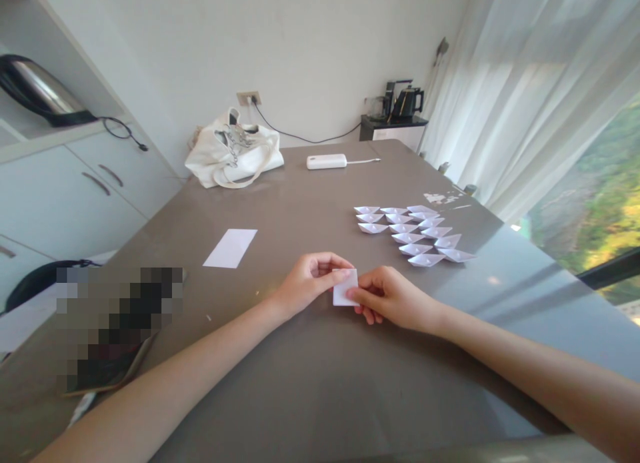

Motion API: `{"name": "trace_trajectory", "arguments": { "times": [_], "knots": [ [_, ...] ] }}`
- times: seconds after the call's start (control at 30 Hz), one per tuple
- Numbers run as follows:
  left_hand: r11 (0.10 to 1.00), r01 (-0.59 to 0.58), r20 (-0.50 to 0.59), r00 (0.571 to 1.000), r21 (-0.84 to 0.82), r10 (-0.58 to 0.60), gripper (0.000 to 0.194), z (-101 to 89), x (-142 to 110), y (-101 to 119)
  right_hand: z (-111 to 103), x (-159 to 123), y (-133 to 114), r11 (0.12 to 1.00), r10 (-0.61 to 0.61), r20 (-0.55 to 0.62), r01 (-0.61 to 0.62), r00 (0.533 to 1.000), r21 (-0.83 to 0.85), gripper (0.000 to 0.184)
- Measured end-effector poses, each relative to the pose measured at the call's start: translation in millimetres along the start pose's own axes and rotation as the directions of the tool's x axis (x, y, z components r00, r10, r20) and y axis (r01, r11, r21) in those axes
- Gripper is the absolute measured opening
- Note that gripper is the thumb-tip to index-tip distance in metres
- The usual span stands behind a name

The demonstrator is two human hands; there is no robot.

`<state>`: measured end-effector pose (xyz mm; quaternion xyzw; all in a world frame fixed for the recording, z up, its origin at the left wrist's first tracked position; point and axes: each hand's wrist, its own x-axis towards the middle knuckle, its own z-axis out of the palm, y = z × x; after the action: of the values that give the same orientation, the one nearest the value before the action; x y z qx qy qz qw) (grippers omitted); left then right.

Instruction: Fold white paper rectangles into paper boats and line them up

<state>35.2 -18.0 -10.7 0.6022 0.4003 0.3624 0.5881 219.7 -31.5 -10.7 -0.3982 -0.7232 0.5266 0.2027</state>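
Note:
Between my two hands is a small square of folded white paper [343, 293], held up over the table. My left hand [316, 276] pinches its upper edge, thumb in front and fingers behind. At its right side, my right hand [387, 296] grips it with the thumb on the face and the fingers curled behind. Several folded white paper boats [406, 238] stand in rows on the table to the right. A flat stack or sheet of white paper [231, 248] lies to the left of my hands.
A blurred-out tablet-like device [120, 329] lies at the left. Toward the back of the table [300, 209] are a white bag [235, 153] and a white power strip or adapter [327, 161] with a cable. Paper scraps [440, 198] lie near the right edge, by the curtain [530, 69].

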Motion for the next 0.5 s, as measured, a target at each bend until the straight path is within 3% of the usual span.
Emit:
{"name": "trace_trajectory", "arguments": {
  "times": [0.13,0.33,0.5],
  "knots": [
    [0.991,-0.067,0.061,0.996,0.113,0.060,0.020,-1.7,-0.9,-0.5,1.5,-0.5,2.0,0.991,-0.077,0.027,0.080,0.997,-0.104,0.034],
    [0.980,-0.138,0.082,0.989,0.146,0.127,0.020,-0.8,-1.4,-1.9,0.4,1.3,2.4,0.975,-0.181,-0.144,0.158,0.973,-0.157,0.030],
    [0.970,-0.164,0.056,0.986,0.182,0.156,0.020,2.3,-2.4,-2.4,3.9,1.3,2.4,0.991,-0.135,-0.263,0.122,0.955,-0.063,0.025]
  ]
}}
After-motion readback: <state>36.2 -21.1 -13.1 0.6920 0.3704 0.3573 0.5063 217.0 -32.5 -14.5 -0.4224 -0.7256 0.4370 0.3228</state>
